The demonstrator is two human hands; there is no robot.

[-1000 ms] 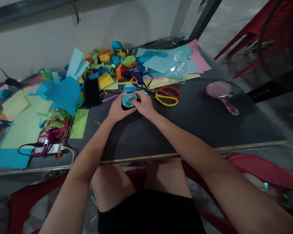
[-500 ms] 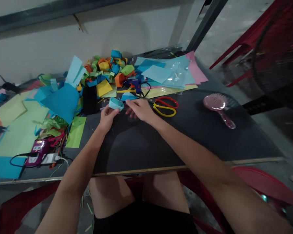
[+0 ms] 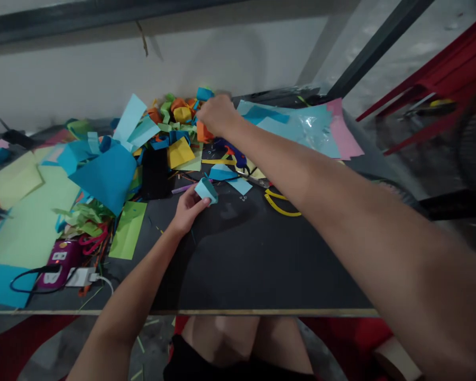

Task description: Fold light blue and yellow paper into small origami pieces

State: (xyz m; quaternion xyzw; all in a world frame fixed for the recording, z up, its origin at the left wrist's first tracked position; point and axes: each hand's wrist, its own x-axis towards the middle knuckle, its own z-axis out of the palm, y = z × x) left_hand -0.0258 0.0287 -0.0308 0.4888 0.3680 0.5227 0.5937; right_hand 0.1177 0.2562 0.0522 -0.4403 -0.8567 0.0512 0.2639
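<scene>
Between the fingers and thumb of my left hand (image 3: 188, 209) is a light blue paper ring (image 3: 207, 191), held just above the dark table. My right hand (image 3: 218, 114) is stretched to the back, over the right side of a heap of folded paper pieces (image 3: 178, 115) in orange, green, yellow and blue. Its fingertips are hidden behind the hand, so what they touch does not show. Below that wrist lies a blue glue gun (image 3: 238, 154). Scissors with yellow and red handles (image 3: 281, 203) lie partly under my right forearm.
Paper sheets under clear plastic (image 3: 301, 129) lie at the back right. A black phone-like slab (image 3: 155, 174) and a blue paper cone (image 3: 107, 177) are left of my left hand. A purple power socket (image 3: 59, 262) with cables sits at the front left.
My right hand has left the paper ring and reached up and back to the paper heap. My left hand still holds the ring, now tilted. The view has shifted a little.
</scene>
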